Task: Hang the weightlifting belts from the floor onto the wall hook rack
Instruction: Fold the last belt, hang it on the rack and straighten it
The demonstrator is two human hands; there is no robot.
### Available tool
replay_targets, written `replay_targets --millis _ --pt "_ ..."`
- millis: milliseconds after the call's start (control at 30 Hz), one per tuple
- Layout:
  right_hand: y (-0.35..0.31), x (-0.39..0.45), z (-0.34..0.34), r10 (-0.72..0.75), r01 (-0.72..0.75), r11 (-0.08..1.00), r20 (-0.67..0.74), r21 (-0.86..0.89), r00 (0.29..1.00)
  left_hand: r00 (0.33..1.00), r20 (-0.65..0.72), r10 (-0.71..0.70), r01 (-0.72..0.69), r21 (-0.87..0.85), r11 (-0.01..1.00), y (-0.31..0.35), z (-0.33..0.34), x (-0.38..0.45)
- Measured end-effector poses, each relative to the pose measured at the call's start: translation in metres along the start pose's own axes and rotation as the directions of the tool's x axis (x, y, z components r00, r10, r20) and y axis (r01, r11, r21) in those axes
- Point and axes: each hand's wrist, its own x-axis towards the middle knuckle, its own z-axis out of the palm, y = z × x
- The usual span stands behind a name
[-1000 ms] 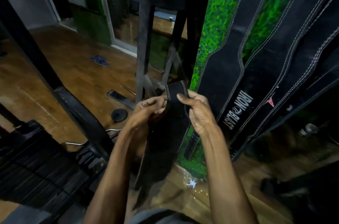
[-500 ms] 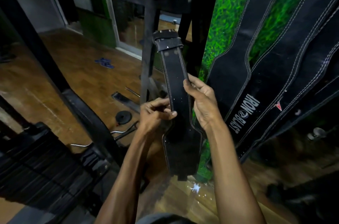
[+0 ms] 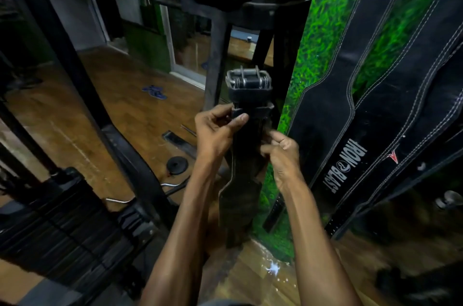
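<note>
I hold a black leather weightlifting belt (image 3: 241, 180) upright in front of me, its metal buckle (image 3: 248, 81) at the top and its wide part hanging down toward the floor. My left hand (image 3: 216, 131) pinches the strap just under the buckle. My right hand (image 3: 281, 153) grips the belt's right edge a little lower. To the right, several black belts (image 3: 350, 110) with white stitching hang against the green grass-patterned wall (image 3: 318, 37); one reads IRON BLAST. The hook rack itself is out of view above.
A black machine post (image 3: 215, 65) stands right behind the held belt. A slanted black frame bar (image 3: 82, 85) crosses the left side. On the wooden floor lie a small weight plate (image 3: 177, 163), a curved bar (image 3: 150, 193) and blue sandals (image 3: 154, 91).
The belt has turned from folded in my hands to stretched upright with the buckle on top. Both hands slid up the strap, and my left hand now sits right under the buckle.
</note>
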Motion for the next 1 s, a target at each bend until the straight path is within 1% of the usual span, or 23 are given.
replay_targets --millis 100,167,200,233,300,400,433,467,500,533,567,600,633,700,733,767,800,833,867,900,933,967,1000 --pt "-0.029 0.003 -0.008 -0.122 0.128 0.984 -0.051 0.124 0.991 1.000 0.009 -0.009 0.008 0.063 0.998 -0.008 -0.004 -0.006" --pt "-0.050 0.005 -0.011 -0.242 0.255 0.959 -0.108 0.125 0.964 1.000 0.019 -0.009 0.007 0.071 0.997 -0.009 -0.009 -0.006" --pt "-0.060 0.004 -0.010 -0.296 0.307 0.947 -0.109 0.097 0.949 1.000 0.023 -0.002 0.000 0.074 0.997 -0.009 -0.012 -0.004" --pt "-0.069 0.004 -0.009 -0.339 0.344 0.938 -0.093 0.044 0.936 0.999 0.031 0.010 -0.012 0.081 0.997 -0.009 -0.014 -0.003" --pt "-0.088 0.007 -0.001 -0.376 0.374 0.923 -0.002 -0.086 0.927 0.998 0.049 0.034 -0.039 0.099 0.994 -0.011 -0.017 -0.002" --pt "-0.114 0.014 0.010 -0.287 0.332 0.877 0.174 -0.347 0.942 0.996 0.072 0.044 -0.051 0.103 0.993 -0.013 -0.016 -0.002" --pt "-0.121 0.013 0.013 -0.258 0.329 0.858 0.222 -0.394 0.940 0.996 0.076 0.042 -0.049 0.100 0.994 -0.015 -0.014 -0.003" --pt "-0.125 0.012 0.014 -0.272 0.357 0.860 0.263 -0.366 0.926 0.996 0.082 0.039 -0.047 0.095 0.994 -0.017 -0.014 -0.003" --pt "-0.126 0.011 0.013 -0.322 0.396 0.883 0.289 -0.252 0.902 0.996 0.085 0.037 -0.044 0.086 0.995 -0.019 -0.013 -0.004" --pt "-0.128 0.008 0.013 -0.366 0.398 0.915 0.281 -0.062 0.887 0.996 0.085 0.037 -0.043 0.075 0.996 -0.021 -0.013 -0.004" --pt "-0.129 0.006 0.012 -0.383 0.362 0.923 0.252 0.127 0.889 0.996 0.082 0.037 -0.043 0.067 0.997 -0.022 -0.013 -0.004" --pt "-0.128 0.006 0.010 -0.386 0.343 0.915 0.210 0.213 0.898 0.996 0.082 0.036 -0.041 0.061 0.997 -0.023 -0.013 -0.004" --pt "-0.128 0.009 0.010 -0.384 0.361 0.920 0.158 0.154 0.910 0.996 0.085 0.035 -0.040 0.058 0.998 -0.023 -0.012 -0.003" --pt "-0.126 0.015 0.014 -0.373 0.388 0.908 0.120 -0.160 0.920 0.995 0.096 0.036 -0.041 0.045 0.998 -0.023 -0.010 -0.003" --pt "-0.125 0.018 0.016 -0.351 0.378 0.874 0.139 -0.305 0.926 0.994 0.100 0.041 -0.045 0.039 0.998 -0.022 -0.009 -0.002" --pt "-0.126 0.019 0.018 -0.314 0.358 0.843 0.175 -0.401 0.933 0.994 0.103 0.045 -0.049 0.033 0.998 -0.021 -0.007 -0.002" --pt "-0.128 0.019 0.021 -0.274 0.345 0.822 0.217 -0.453 0.937 0.993 0.110 0.045 -0.049 0.034 0.998 -0.022 -0.006 -0.001" --pt "-0.130 0.019 0.022 -0.258 0.355 0.818 0.263 -0.453 0.930 0.993 0.115 0.041 -0.046 0.039 0.998 -0.022 -0.005 -0.001" --pt "-0.131 0.018 0.023 -0.290 0.393 0.837 0.301 -0.381 0.909 0.992 0.118 0.037 -0.042 0.039 0.998 -0.022 -0.005 -0.001" --pt "-0.131 0.018 0.023 -0.349 0.423 0.879 0.307 -0.219 0.885 0.992 0.117 0.037 -0.041 0.035 0.999 -0.022 -0.006 -0.001" --pt "-0.131 0.015 0.021 -0.377 0.396 0.918 0.280 -0.009 0.883 0.992 0.114 0.048 -0.051 0.031 0.998 -0.021 -0.007 -0.002" --pt "-0.132 0.015 0.019 -0.381 0.348 0.922 0.237 0.172 0.894 0.991 0.117 0.058 -0.062 0.029 0.998 -0.020 -0.008 -0.001" --pt "-0.134 0.016 0.017 -0.377 0.338 0.917 0.182 0.214 0.908 0.989 0.131 0.064 -0.069 0.029 0.997 -0.019 -0.009 -0.001"
